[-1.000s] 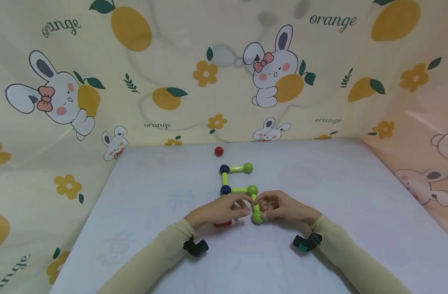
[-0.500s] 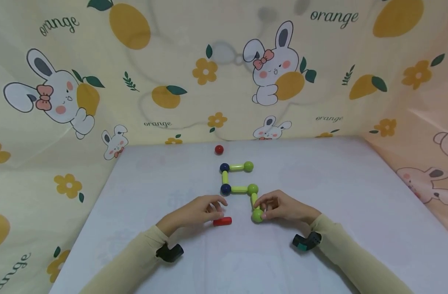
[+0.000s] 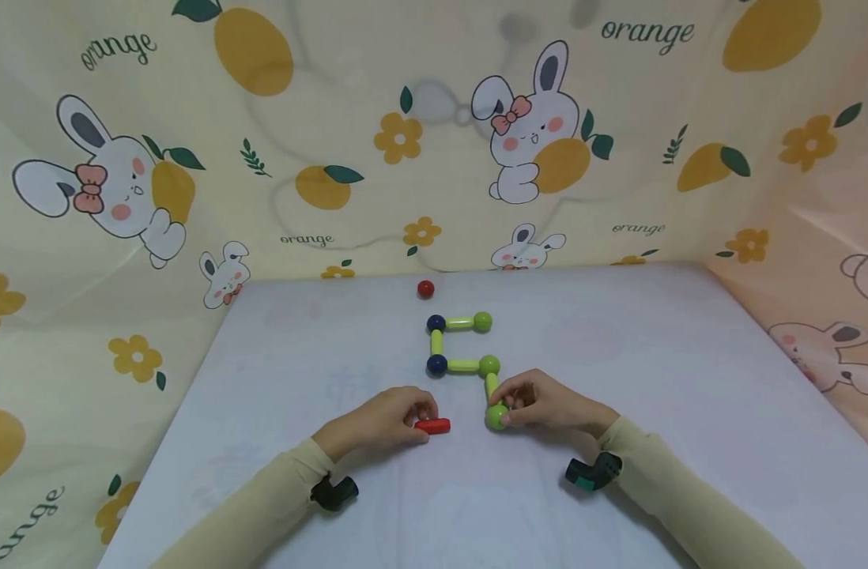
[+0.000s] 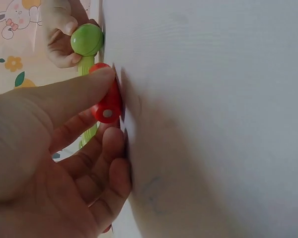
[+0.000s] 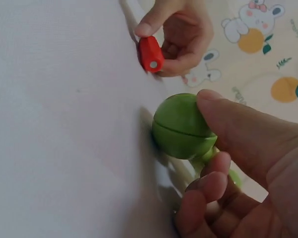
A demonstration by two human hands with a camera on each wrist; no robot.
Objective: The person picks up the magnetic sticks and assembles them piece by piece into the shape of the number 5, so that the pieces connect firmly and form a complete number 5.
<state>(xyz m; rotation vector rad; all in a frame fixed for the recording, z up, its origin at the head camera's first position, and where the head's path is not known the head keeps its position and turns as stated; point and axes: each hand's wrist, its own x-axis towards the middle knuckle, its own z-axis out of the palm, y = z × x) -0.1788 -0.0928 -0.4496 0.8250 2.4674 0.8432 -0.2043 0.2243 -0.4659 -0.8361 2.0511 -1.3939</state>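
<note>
My left hand (image 3: 387, 417) has its thumb and forefinger on either side of a short red magnetic rod (image 3: 432, 426), which lies on the table. A pale metal disc shows in the rod's end (image 4: 108, 113) in the left wrist view. With thumb and fingers, my right hand (image 3: 551, 401) holds the near green ball (image 3: 496, 417) of a ball-and-rod chain. From that ball a yellow-green rod (image 3: 491, 385) runs to another green ball (image 3: 488, 365). Further along come a rod (image 3: 464, 366), a dark blue ball (image 3: 437, 364) and more pieces. My right fingers partly cover the nearest rod.
Beyond the hands, the chain turns at a second dark blue ball (image 3: 435, 323) and ends in a green ball (image 3: 482, 322). A loose red ball (image 3: 425, 289) lies near the back edge of the white table (image 3: 277, 356). Printed cloth (image 3: 334, 126) hangs behind.
My left hand has left the near rod of the chain, moved left and come down onto the red rod. My right hand keeps its hold on the near green ball, which has shifted slightly left.
</note>
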